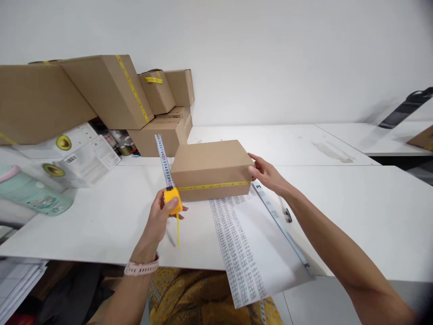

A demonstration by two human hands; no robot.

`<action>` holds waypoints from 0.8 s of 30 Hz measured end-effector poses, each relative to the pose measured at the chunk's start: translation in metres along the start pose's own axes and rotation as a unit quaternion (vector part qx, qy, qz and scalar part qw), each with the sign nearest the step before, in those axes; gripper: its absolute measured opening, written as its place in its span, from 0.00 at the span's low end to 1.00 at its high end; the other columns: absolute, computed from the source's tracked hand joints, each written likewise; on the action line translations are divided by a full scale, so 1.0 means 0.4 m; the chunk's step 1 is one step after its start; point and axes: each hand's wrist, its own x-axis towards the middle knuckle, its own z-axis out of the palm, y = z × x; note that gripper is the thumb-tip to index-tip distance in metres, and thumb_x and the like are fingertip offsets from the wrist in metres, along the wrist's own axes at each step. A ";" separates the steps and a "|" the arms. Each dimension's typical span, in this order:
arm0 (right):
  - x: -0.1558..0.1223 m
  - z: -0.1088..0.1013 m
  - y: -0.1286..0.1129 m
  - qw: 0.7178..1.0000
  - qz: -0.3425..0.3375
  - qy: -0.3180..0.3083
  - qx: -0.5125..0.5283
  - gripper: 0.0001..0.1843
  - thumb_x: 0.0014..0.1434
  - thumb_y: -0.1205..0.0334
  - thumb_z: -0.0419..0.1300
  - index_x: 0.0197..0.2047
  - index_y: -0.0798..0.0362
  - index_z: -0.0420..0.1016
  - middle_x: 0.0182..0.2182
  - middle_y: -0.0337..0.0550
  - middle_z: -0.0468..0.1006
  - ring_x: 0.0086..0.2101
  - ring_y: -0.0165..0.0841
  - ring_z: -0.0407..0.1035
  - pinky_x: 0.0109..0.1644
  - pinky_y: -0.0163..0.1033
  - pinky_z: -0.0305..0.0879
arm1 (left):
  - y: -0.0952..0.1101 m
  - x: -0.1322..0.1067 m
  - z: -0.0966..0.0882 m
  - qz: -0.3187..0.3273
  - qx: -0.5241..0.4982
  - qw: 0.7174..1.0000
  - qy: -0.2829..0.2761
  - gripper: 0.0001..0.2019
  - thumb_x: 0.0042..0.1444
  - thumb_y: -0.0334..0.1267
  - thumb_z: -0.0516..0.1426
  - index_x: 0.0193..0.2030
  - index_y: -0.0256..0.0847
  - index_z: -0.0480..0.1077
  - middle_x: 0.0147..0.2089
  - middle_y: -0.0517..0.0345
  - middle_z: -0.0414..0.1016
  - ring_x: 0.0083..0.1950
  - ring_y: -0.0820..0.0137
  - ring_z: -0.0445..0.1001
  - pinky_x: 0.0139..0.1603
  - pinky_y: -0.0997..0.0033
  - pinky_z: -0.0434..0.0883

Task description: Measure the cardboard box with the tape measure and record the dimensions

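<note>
My left hand (165, 210) is closed round a yellow tape measure (172, 197), thumb on its case. Its metal blade (163, 158) sticks up, pulled out a short way, beside the left end of a brown cardboard box (213, 158). A yellow strap dangles below the case. The box sits on the white table, with a strip of yellow printed tape along its near side. My right hand (264, 174) grips the box's right end, thumb on the near side. A printed sheet (250, 243) lies partly under the box, a clear ruler (284, 228) along its right edge.
Several taped cardboard boxes (111, 90) are stacked at the left, above white cartons (81, 158) with avocado pictures. A mint-green bottle (34, 192) leans at far left. A pen (287, 212) lies right of the ruler. A black bottle (404, 108) stands at the back right.
</note>
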 end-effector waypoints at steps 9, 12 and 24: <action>0.152 -0.027 -0.117 0.988 0.000 0.110 -0.110 0.29 0.58 0.34 0.62 0.48 0.50 0.77 0.32 0.43 0.74 0.32 0.35 0.67 0.36 0.40 0.65 | 0.177 0.076 0.014 0.077 -0.014 0.997 -0.011 0.29 0.46 0.54 0.69 0.48 0.38 0.66 0.53 0.49 0.76 0.28 0.68 0.80 0.20 0.73 0.75; 0.189 -0.012 -0.091 0.979 -0.026 0.156 -0.129 0.24 0.61 0.36 0.59 0.40 0.50 0.76 0.41 0.47 0.76 0.40 0.38 0.69 0.45 0.44 0.67 | 0.171 0.043 0.030 0.104 -0.007 0.995 -0.001 0.28 0.48 0.51 0.69 0.50 0.39 0.66 0.60 0.46 0.72 0.30 0.68 0.81 0.21 0.72 0.76; 0.215 0.001 -0.063 0.984 -0.120 0.124 -0.052 0.18 0.63 0.44 0.58 0.40 0.51 0.74 0.40 0.45 0.80 0.39 0.37 0.69 0.43 0.43 0.64 | 0.029 -0.124 0.197 -0.061 -0.120 0.952 -0.276 0.28 0.53 0.48 0.69 0.55 0.43 0.62 0.51 0.50 0.72 0.34 0.70 0.80 0.22 0.79 0.75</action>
